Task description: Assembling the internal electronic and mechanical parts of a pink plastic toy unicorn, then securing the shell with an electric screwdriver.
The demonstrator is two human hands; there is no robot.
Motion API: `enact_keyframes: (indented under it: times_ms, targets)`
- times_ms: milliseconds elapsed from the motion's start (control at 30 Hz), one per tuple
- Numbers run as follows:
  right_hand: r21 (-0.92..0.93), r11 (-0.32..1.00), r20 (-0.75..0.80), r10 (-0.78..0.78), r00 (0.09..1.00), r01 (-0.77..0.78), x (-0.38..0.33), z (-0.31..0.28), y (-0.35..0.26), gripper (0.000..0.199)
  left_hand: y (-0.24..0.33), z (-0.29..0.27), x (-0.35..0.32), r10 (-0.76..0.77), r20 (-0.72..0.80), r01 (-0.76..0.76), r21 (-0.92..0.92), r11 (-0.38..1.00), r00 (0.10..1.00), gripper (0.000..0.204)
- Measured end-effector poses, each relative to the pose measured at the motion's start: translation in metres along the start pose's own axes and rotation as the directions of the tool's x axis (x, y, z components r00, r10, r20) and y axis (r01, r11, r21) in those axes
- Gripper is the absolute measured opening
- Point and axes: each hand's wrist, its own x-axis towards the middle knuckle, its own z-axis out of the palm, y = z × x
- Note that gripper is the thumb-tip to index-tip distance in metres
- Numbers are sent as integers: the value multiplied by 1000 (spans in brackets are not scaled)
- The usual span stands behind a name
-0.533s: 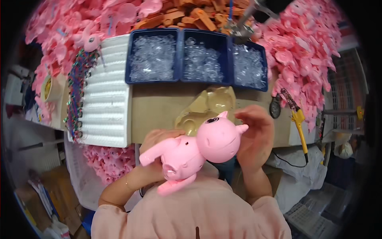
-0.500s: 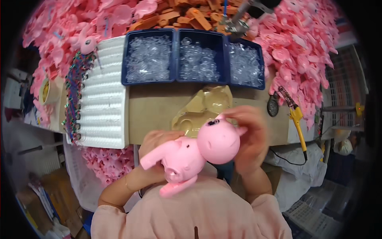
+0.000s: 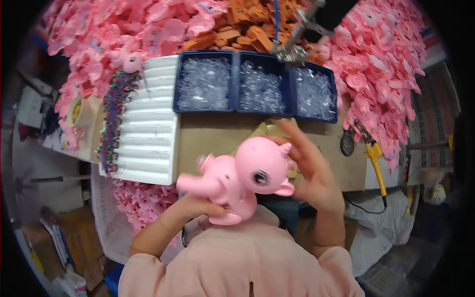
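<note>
- Pink toy unicorn [image 3: 237, 180]: a soft-looking figure with a round head, a short horn and a dark printed eye, held in the air just in front of the person's chest, over the near edge of the worktop [image 3: 213, 141]. Its head points to the person's right and its legs to the left.
- Left hand [image 3: 205, 208]: it cups the toy's body from below, fingers curled against the underside; the fingertips are hidden behind the toy.
- Right hand [image 3: 309, 171]: open, fingers extended and slightly apart, lying against the far right side of the toy's head near the horn. Whether the thumb presses the head cannot be told.
- Worktop: a brown cardboard-coloured surface, bare in the middle.
- Three dark blue trays [image 3: 255, 81]: set side by side along the far edge of the worktop, each filled with small clear plastic pieces.
- White ribbed tray [image 3: 148, 133]: at the left edge of the worktop, with a strip of many-coloured small items [image 3: 113, 123] along its left side.
- Pink toy parts [image 3: 381, 79]: heaped beyond and to the right of the blue trays, and again at the far left corner.
- Orange pieces [image 3: 242, 29]: a pile behind the blue trays, between the pink heaps.
- Yellow-handled tool [image 3: 376, 161]: lying at the right edge of the worktop.
- White basket [image 3: 111, 218]: below the left edge, holding more pink figures.
</note>
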Motion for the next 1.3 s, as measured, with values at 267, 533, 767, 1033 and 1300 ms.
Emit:
enact_keyframes:
  times_ms: [267, 533, 767, 1033, 1300]
  targets:
    - [-560, 813, 143, -94, 985, 158, -4, 29, 13, 73, -9, -20, -51, -440, 42, 319, -751, 578, 897, 71]
    - [-614, 751, -384, -15, 923, -243, 16, -88, 13, 24, -19, -175, -233, -852, -360, 921, 234, 311, 379, 45]
    - [-842, 93, -525, -368, 767, -532, 121, -266, 6, 29, 18, -135, -144, -729, -49, 650, 495, 576, 683, 36]
    - [-798, -152, -493, -393, 776, -584, 143, -324, 97, 19, 123, -119, 110, 226, 32, -151, 835, 529, 974, 19]
    - [-706, -48, -650, -349, 675, -706, 169, -326, 67, 16, 135, -134, 304, 670, -331, 152, 938, 313, 664, 31]
